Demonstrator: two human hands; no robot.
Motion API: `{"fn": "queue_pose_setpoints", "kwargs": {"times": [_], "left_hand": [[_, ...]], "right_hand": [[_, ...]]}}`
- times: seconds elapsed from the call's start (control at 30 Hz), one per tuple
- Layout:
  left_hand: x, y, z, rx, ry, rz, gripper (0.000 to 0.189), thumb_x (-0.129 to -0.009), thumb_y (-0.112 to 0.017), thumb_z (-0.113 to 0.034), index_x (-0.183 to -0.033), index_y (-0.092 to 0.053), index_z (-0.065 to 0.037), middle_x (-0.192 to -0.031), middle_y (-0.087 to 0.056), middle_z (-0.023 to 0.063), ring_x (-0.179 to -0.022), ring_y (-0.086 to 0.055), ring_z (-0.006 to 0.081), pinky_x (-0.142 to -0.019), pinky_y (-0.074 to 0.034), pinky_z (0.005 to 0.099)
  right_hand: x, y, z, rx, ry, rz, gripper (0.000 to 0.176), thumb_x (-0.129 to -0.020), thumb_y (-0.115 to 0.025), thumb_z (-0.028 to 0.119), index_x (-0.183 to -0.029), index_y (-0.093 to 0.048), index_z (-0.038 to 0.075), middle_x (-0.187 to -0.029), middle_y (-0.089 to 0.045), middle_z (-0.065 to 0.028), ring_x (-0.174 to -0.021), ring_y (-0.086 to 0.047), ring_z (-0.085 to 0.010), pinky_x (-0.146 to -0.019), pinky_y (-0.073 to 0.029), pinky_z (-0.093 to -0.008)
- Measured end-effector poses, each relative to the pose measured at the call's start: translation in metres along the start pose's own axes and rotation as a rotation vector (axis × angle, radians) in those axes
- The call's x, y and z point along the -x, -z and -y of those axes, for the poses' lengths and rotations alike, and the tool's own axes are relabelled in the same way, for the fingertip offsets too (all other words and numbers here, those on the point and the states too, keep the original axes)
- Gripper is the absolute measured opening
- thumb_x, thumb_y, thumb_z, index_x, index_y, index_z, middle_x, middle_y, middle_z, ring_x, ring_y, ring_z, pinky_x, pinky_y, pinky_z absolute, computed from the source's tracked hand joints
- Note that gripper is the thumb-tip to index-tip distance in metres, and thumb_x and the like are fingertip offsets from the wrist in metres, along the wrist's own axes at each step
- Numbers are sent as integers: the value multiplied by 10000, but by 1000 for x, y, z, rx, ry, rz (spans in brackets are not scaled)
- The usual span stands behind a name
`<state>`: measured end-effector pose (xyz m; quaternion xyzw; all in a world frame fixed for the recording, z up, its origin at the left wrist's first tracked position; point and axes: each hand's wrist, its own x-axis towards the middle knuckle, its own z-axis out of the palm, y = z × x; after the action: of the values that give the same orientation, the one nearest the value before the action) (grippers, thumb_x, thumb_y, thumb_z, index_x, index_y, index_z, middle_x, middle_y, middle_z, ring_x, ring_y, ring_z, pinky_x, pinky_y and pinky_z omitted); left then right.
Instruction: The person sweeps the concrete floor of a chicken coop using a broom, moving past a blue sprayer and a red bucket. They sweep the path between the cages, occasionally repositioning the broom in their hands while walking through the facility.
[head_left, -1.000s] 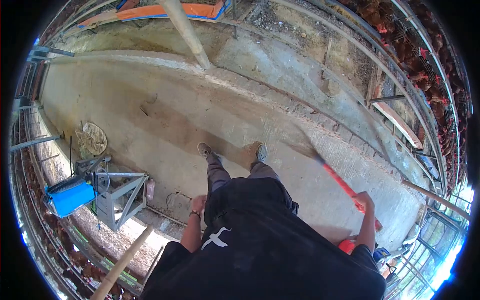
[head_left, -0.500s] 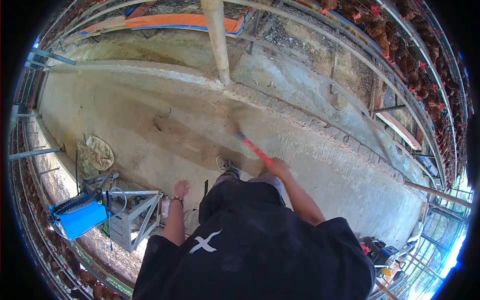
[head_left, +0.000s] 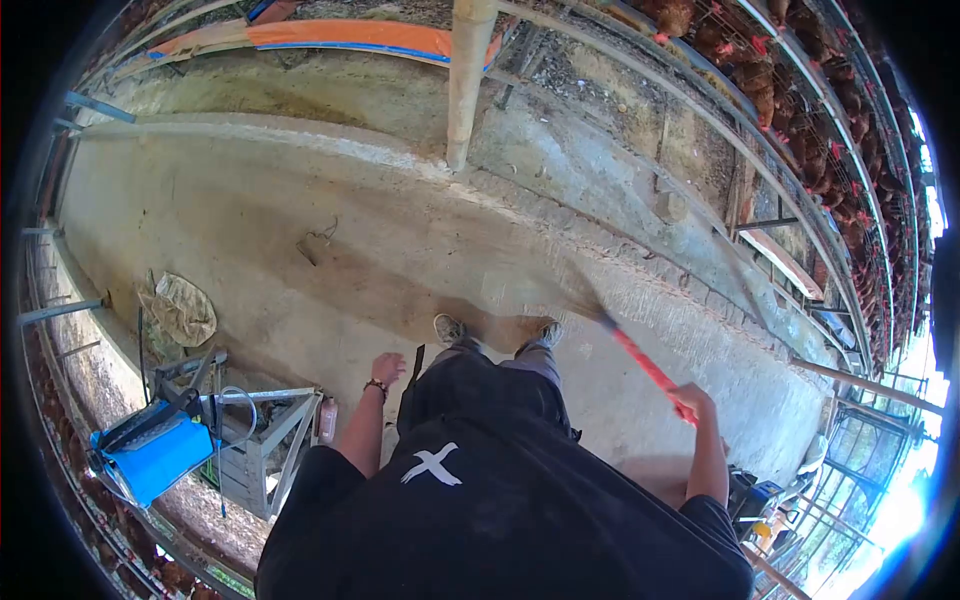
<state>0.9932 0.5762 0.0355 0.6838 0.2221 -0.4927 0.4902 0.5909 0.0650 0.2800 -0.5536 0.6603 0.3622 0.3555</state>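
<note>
My right hand [head_left: 692, 403] is closed around the red handle of a broom [head_left: 645, 360], out to the right of my body. The broom slants up and left, and its brush end is smeared by motion over the concrete floor [head_left: 400, 240]. My left hand [head_left: 388, 368] hangs in front of my left hip with fingers loosely apart and nothing in them. A bracelet circles that wrist. Both my shoes show on the floor between the hands.
On the left, a blue tank [head_left: 155, 452] with a hose sits by a grey frame [head_left: 265, 455], near a pink bottle [head_left: 327, 420]. A crumpled sack [head_left: 183, 310] lies beyond. A post [head_left: 468, 90] stands on a low curb. Caged hens [head_left: 755, 85] line the upper right.
My right hand has swung outward to the right with the broom, and the brush end has moved right and down. My left hand has shifted slightly right. The view has moved a little.
</note>
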Motion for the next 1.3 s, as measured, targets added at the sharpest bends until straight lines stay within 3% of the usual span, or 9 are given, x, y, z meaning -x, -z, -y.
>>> {"fn": "queue_pose_setpoints", "kwargs": {"times": [0.17, 0.33, 0.4, 0.6, 0.73, 0.9, 1.1, 1.23, 1.3], "left_hand": [[32, 17, 27, -17, 83, -80, 216, -784, -514, -217, -931, -580, -75, -749, -615, 56, -572, -569, 144, -475, -419, 265], [54, 46, 52, 69, 131, -155, 220, -810, -461, -217, -951, -569, -86, -771, -611, 54, -609, -576, 162, -541, -443, 309], [55, 51, 63, 15, 143, -219, 227, -816, -457, -227, -953, -567, -83, -767, -611, 54, -609, -577, 164, -542, -446, 310], [84, 22, 29, -109, -2, -182, 224, -806, -486, -249, -940, -568, -88, -755, -609, 48, -610, -580, 156, -534, -445, 288], [93, 2, 24, -25, 5, -125, 221, -800, -494, -247, -934, -568, -88, -759, -612, 49, -631, -585, 146, -545, -447, 280], [93, -21, 56, -129, 58, -165, 215, -803, -471, -218, -944, -575, -95, -779, -615, 45, -658, -589, 150, -554, -459, 287], [74, -8, 137, -1188, -684, 55, 223, -751, -504, -236, -884, -602, -87, -816, -608, 140, -717, -593, 304, -637, -476, 382], [87, -20, 134, -912, -622, -10, 262, -739, -502, -282, -872, -601, -79, -810, -593, 162, -762, -579, 330, -672, -472, 386], [84, -8, 121, -1061, -633, -25, 264, -746, -496, -284, -870, -599, -74, -797, -597, 145, -767, -578, 325, -676, -471, 378]], "right_hand": [[-121, -20, -58, -188, -150, -370, 249, -727, -576, 270, -736, -552, 23, -569, -495, -93, -408, -468, -206, -350, -359, -364], [-166, -154, 121, 176, 314, -232, 210, -723, -541, 204, -846, -599, 44, -673, -578, -112, -540, -566, -223, -470, -440, -373], [-64, -185, 229, 308, 351, -111, 283, -726, -496, 244, -881, -603, 33, -720, -624, -140, -550, -605, -244, -573, -486, -363], [-28, -210, 294, 485, 635, -143, 439, -763, -466, 415, -979, -602, 58, -992, -589, -187, -970, -558, -306, -816, -438, -407], [-44, -154, 205, 478, 705, -155, 544, -738, -457, 536, -959, -609, 63, -923, -611, -176, -906, -579, -319, -783, -451, -398], [-31, -25, 4, 66, 430, 173, 431, -745, -551, 462, -600, -555, 56, -477, -500, -51, -410, -484, -146, -419, -370, -336], [-98, 75, -187, -15, -272, -138, 357, -758, -556, 325, -654, -547, -17, -514, -504, -102, -383, -485, -206, -332, -366, -365], [-199, 32, -212, -26, -247, -340, 256, -738, -551, 272, -725, -581, 18, -580, -528, -112, -417, -489, -208, -359, -373, -370], [-236, -43, -164, -256, 163, -255, 214, -721, -581, 240, -764, -596, 30, -668, -552, -77, -494, -473, -179, -404, -371, -346]]}}
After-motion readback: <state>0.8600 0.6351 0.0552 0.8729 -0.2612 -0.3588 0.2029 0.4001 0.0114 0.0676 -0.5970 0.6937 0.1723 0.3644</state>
